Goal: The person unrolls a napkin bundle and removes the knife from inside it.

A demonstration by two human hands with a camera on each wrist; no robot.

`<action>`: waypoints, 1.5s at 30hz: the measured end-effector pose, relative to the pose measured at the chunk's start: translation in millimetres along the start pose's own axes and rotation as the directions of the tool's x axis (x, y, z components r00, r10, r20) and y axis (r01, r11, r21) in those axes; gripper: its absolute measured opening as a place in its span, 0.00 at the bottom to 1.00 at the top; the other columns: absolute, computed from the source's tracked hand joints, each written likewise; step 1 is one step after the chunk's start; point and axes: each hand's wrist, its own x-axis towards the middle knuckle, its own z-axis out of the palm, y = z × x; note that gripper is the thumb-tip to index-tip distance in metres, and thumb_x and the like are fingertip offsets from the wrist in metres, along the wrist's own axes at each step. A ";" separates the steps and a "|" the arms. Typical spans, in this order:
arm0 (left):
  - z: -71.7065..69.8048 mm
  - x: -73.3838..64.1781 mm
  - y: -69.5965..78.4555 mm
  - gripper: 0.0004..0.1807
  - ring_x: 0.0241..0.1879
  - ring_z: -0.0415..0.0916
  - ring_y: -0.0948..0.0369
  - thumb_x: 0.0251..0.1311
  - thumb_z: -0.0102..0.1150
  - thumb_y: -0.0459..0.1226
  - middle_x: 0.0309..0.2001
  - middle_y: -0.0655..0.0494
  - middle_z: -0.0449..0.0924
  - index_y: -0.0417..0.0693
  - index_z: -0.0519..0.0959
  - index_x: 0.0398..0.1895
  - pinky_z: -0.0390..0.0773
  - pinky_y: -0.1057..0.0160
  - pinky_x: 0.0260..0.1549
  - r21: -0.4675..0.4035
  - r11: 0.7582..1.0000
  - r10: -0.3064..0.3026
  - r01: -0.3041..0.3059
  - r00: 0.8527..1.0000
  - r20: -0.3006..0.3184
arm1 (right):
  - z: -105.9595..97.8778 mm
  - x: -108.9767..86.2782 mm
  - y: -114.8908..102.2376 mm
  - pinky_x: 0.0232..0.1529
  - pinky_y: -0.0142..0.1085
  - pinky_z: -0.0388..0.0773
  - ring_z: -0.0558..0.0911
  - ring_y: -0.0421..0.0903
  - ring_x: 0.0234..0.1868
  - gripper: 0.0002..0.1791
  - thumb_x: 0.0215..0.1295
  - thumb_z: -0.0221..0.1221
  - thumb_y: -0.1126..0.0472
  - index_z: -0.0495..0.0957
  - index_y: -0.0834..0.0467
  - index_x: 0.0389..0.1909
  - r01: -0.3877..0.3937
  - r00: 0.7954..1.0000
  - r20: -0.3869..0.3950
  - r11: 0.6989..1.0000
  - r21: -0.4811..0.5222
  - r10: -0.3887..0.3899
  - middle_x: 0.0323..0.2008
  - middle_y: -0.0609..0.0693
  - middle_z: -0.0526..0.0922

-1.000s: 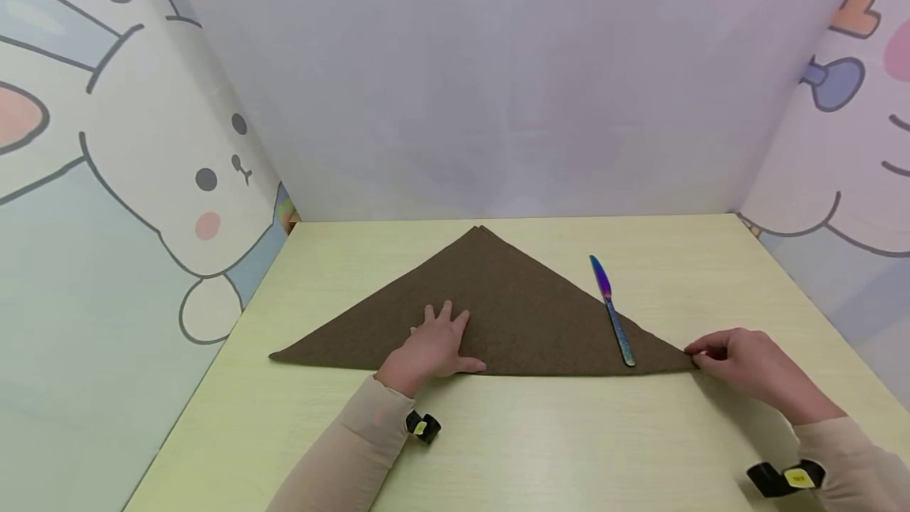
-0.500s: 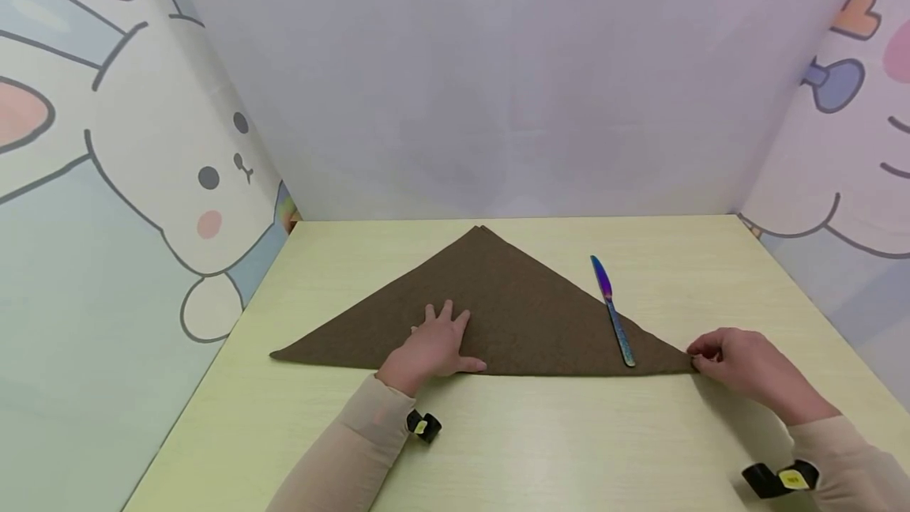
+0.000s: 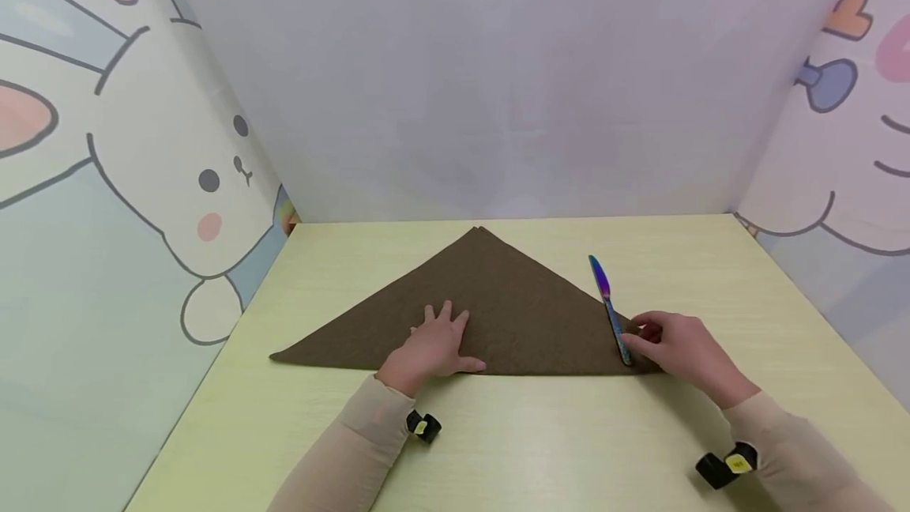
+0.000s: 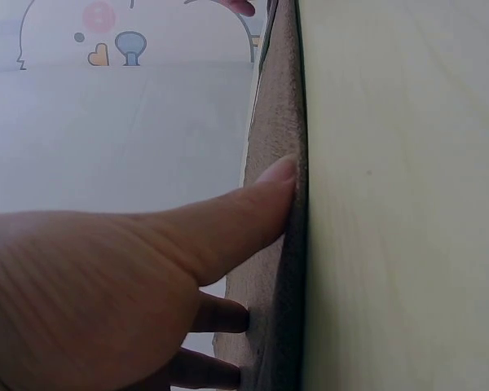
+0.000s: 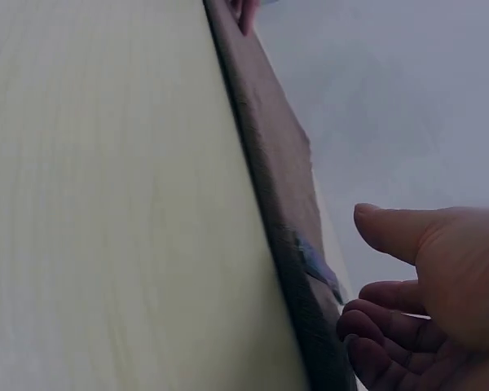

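A brown cloth [image 3: 526, 314], folded into a triangle, lies on the table with its long edge toward me. My left hand [image 3: 430, 348] rests on it left of centre, fingers spread; in the left wrist view the thumb [image 4: 244, 216] lies on the folded edge. A table knife [image 3: 602, 283] with a purple-blue blade lies across the cloth's right slope, handle toward me. Beside that handle is my right hand [image 3: 686, 350], which hides the cloth's right corner. In the right wrist view its thumb [image 5: 391, 228] stands apart from loosely bent fingers, and the knife [image 5: 318, 265] lies just beyond them.
The pale wooden table [image 3: 540, 441] extends around the cloth. A plain light wall [image 3: 512, 85] rises at its back edge, with cartoon-printed panels on the left [image 3: 149, 180] and right. A small black device [image 3: 425, 425] sits at each wrist.
My right hand has let go of the cloth's right corner and moved left to the knife handle. The left hand, cloth and knife stay where they were.
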 end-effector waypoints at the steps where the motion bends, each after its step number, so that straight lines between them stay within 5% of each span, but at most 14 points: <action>1: 0.1 0.4 0.2 0.51 0.64 0.42 0.34 0.47 0.56 0.65 0.69 0.39 0.44 0.48 0.54 0.70 0.63 0.34 0.47 0.001 1.000 0.002 -0.002 1.000 -0.002 | 3.7 1.8 -0.6 0.29 0.37 0.72 0.76 0.41 0.29 0.29 0.52 0.60 0.37 0.80 0.58 0.42 -0.005 1.000 -0.006 1.000 0.002 0.005 0.28 0.44 0.79; 11: -1.5 2.2 2.1 0.51 0.64 0.42 0.34 0.47 0.56 0.65 0.69 0.39 0.44 0.48 0.54 0.70 0.63 0.34 0.47 0.012 1.000 0.005 -0.005 1.000 -0.005 | 21.4 9.4 -1.9 0.25 0.35 0.67 0.72 0.42 0.24 0.26 0.49 0.62 0.36 0.80 0.55 0.34 -0.047 0.997 -0.063 0.999 0.001 0.047 0.21 0.43 0.75; 17: -1.6 0.2 2.6 0.51 0.64 0.41 0.34 0.47 0.56 0.65 0.69 0.39 0.43 0.49 0.53 0.70 0.63 0.34 0.47 0.001 1.000 -0.007 0.007 1.000 0.007 | 26.9 9.6 -2.5 0.25 0.35 0.68 0.72 0.41 0.24 0.29 0.49 0.62 0.36 0.81 0.58 0.38 -0.050 0.996 -0.076 0.999 -0.017 0.048 0.21 0.42 0.75; 27: -1.0 -1.0 2.6 0.51 0.65 0.40 0.35 0.47 0.56 0.64 0.70 0.39 0.43 0.49 0.54 0.70 0.62 0.35 0.48 -0.007 1.000 -0.018 0.018 1.000 0.013 | 29.7 14.2 -1.2 0.24 0.35 0.69 0.73 0.39 0.23 0.14 0.52 0.66 0.55 0.83 0.62 0.35 0.002 0.995 -0.097 0.999 -0.032 -0.005 0.21 0.42 0.78; 45: -1.3 -1.8 2.6 0.51 0.65 0.41 0.35 0.47 0.56 0.65 0.69 0.39 0.44 0.48 0.54 0.70 0.62 0.34 0.48 -0.003 1.000 -0.006 0.006 1.000 -0.002 | 21.8 19.0 -8.8 0.25 0.35 0.69 0.73 0.43 0.24 0.09 0.55 0.61 0.58 0.80 0.61 0.29 -0.109 0.994 0.024 0.994 0.012 0.108 0.23 0.46 0.78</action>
